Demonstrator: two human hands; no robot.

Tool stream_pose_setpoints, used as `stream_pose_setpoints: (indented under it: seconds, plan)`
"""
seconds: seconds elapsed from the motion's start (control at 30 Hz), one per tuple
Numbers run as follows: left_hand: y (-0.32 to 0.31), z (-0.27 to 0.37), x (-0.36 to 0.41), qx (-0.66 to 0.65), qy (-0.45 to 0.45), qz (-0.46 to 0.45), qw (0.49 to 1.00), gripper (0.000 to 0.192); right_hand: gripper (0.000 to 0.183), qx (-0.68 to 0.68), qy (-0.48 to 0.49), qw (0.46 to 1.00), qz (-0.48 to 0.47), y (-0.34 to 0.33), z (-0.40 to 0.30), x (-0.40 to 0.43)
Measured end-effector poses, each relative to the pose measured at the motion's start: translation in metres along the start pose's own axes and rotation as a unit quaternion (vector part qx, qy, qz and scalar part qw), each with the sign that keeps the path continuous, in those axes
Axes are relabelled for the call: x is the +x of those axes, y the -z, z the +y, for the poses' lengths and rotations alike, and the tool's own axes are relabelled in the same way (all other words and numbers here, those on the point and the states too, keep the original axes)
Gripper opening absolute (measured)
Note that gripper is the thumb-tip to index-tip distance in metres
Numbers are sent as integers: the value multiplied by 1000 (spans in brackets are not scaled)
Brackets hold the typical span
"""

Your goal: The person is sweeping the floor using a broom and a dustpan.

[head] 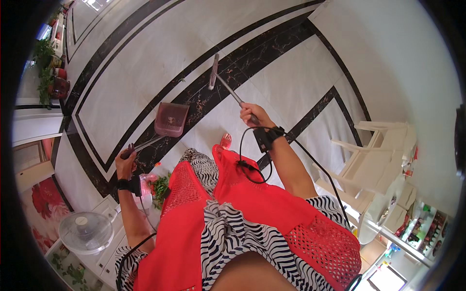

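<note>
My right hand (253,113) is closed on the grip of a broom (228,87), its narrow head over the dark marble band of the floor. At the left, my left hand (125,162) holds the handle of a long-handled dustpan (172,119). The pan is a translucent purplish plastic, and some dark debris shows in it. It lies left of and below the broom head, apart from it. A small greenish scrap (182,79) is on the pale tile between the pan and the broom head. Both wrists wear black straps with devices and cables.
Pale wooden chairs (378,156) and a round table (382,211) stand at the right. A white fan (86,232) is at the lower left. A potted plant (159,189) stands beside my left arm. More plants (45,72) line the far left edge. A white wall (393,54) rises at the upper right.
</note>
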State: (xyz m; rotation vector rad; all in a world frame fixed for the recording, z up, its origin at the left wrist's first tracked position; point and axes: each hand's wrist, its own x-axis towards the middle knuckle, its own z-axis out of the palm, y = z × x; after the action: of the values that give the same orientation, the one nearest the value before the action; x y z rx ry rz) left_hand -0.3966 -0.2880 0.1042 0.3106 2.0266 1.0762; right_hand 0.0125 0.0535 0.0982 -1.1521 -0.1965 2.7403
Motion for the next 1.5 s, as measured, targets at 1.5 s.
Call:
stream_pose_setpoints:
  seconds: [1.5]
  plan:
    - [64, -62, -137, -57, 70, 141, 986, 31, 16, -383, 205, 870, 232, -26, -62, 6]
